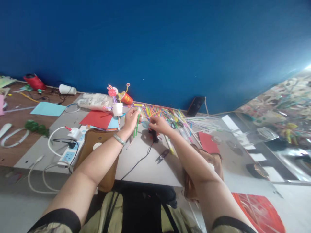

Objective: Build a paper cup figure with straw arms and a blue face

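Note:
My left hand (131, 119) is closed in a pinch on green straws (136, 126), which hang down from the fingers toward the table. A bangle (119, 139) circles the left wrist. To its right, my right hand (159, 125) has its fingers curled together; whatever they may hold is too small to make out. Just below the right hand is a black corded tool (154, 136) that looks like a glue gun, its cord running to the table's front edge. Small snips (163, 155) lie nearer to me. Behind both hands, many coloured sticks or straws (167, 114) are heaped.
A white paper cup (117, 109) with pink figures and a red cup (126, 97) stand behind my left hand. Left are a power strip (70, 152) and a brown pouch (102, 161). A phone (195, 106) leans on the blue wall; another brown pouch (213, 158) lies right.

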The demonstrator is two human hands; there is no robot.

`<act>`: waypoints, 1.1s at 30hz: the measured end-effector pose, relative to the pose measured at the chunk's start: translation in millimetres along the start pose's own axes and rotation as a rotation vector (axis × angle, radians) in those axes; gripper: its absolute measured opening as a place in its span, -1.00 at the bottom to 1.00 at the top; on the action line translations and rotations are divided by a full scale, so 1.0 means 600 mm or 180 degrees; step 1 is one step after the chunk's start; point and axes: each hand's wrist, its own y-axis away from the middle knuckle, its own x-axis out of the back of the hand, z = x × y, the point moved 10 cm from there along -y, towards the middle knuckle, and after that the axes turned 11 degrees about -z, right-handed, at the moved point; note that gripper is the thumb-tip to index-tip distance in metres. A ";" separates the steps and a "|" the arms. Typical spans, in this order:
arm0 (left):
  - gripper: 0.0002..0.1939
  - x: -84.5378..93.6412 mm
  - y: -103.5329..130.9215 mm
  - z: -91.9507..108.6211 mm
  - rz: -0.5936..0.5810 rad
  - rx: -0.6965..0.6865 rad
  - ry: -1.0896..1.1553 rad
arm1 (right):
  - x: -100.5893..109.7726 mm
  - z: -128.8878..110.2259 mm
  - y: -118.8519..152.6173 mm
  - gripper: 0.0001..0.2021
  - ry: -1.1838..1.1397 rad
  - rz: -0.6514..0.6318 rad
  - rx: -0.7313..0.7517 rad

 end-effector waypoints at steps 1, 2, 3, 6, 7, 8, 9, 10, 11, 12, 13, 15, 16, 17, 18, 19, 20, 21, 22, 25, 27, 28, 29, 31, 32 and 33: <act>-0.66 0.000 0.000 0.001 -0.0013 -0.0043 -0.0001 | 0.016 0.013 0.003 -0.88 -0.0664 0.0123 0.0102; -0.67 -0.002 -0.001 0.000 -0.0048 -0.0069 0.0017 | 0.029 0.024 0.007 -0.90 -0.1370 0.0222 0.0244; -0.68 -0.005 -0.001 -0.002 -0.0097 -0.0077 0.0052 | 0.038 0.034 0.010 -0.92 -0.2050 0.0282 0.0381; -0.70 -0.017 0.001 -0.008 -0.0267 -0.0041 0.0153 | 0.049 0.048 0.017 -0.90 -0.3393 0.0267 0.0649; -0.70 -0.021 0.002 -0.009 -0.0326 -0.0046 0.0156 | 0.049 0.047 0.019 -0.87 -0.3597 0.0236 0.0695; -0.71 -0.025 0.004 -0.007 -0.0375 -0.0061 0.0145 | 0.049 0.043 0.021 -0.85 -0.3735 0.0218 0.0741; -0.72 -0.030 0.007 -0.005 -0.0421 -0.0073 0.0118 | 0.050 0.039 0.023 -0.84 -0.3825 0.0217 0.0789; -0.73 -0.035 0.010 -0.002 -0.0465 -0.0080 0.0082 | 0.050 0.035 0.024 -0.83 -0.3887 0.0231 0.0831; -0.74 -0.039 0.014 0.003 -0.0505 -0.0083 0.0035 | 0.049 0.031 0.026 -0.83 -0.3941 0.0252 0.0864; -0.75 -0.045 0.018 0.008 -0.0546 -0.0078 -0.0022 | 0.048 0.028 0.026 -0.82 -0.4000 0.0276 0.0884; -0.75 -0.050 0.023 0.014 -0.0588 -0.0071 -0.0079 | 0.046 0.027 0.026 -0.82 -0.4061 0.0294 0.0894; -0.74 -0.057 0.031 0.024 -0.0633 -0.0044 -0.0151 | 0.041 0.026 0.025 -0.81 -0.4192 0.0317 0.0893; -0.74 -0.060 0.033 0.028 -0.0639 -0.0024 -0.0167 | 0.039 0.028 0.024 -0.81 -0.4261 0.0332 0.0881; -0.73 -0.060 0.035 0.029 -0.0631 0.0001 -0.0181 | 0.036 0.030 0.024 -0.80 -0.4326 0.0344 0.0860; -0.72 -0.060 0.035 0.029 -0.0615 0.0031 -0.0186 | 0.034 0.032 0.024 -0.80 -0.4381 0.0348 0.0835; -0.71 -0.058 0.034 0.026 -0.0587 0.0071 -0.0180 | 0.032 0.035 0.024 -0.79 -0.4432 0.0355 0.0808; -0.70 -0.055 0.032 0.020 -0.0548 0.0114 -0.0159 | 0.031 0.039 0.024 -0.79 -0.4480 0.0378 0.0782; -0.69 -0.051 0.029 0.014 -0.0513 0.0156 -0.0120 | 0.031 0.044 0.025 -0.79 -0.4525 0.0427 0.0758; -0.67 -0.048 0.026 0.006 -0.0487 0.0189 -0.0071 | 0.033 0.050 0.027 -0.79 -0.4568 0.0497 0.0729; -0.63 -0.046 0.020 -0.013 -0.0558 0.0202 0.0023 | 0.039 0.076 0.030 -0.80 -0.4663 0.0753 0.0601; -0.62 -0.054 0.021 -0.021 -0.0745 0.0202 -0.0004 | 0.045 0.089 0.031 -0.80 -0.4604 0.0834 0.0547; -0.62 -0.060 0.023 -0.024 -0.0851 0.0213 -0.0029 | 0.049 0.093 0.033 -0.80 -0.4515 0.0849 0.0553; -0.62 -0.066 0.025 -0.026 -0.0948 0.0230 -0.0053 | 0.054 0.095 0.034 -0.81 -0.4394 0.0855 0.0576; -0.62 -0.077 0.032 -0.028 -0.1090 0.0263 -0.0088 | 0.065 0.093 0.039 -0.81 -0.4125 0.0839 0.0648; -0.62 -0.081 0.035 -0.028 -0.1128 0.0274 -0.0101 | 0.070 0.090 0.042 -0.81 -0.4006 0.0832 0.0673; -0.62 -0.084 0.037 -0.029 -0.1152 0.0285 -0.0117 | 0.074 0.088 0.046 -0.81 -0.3903 0.0828 0.0680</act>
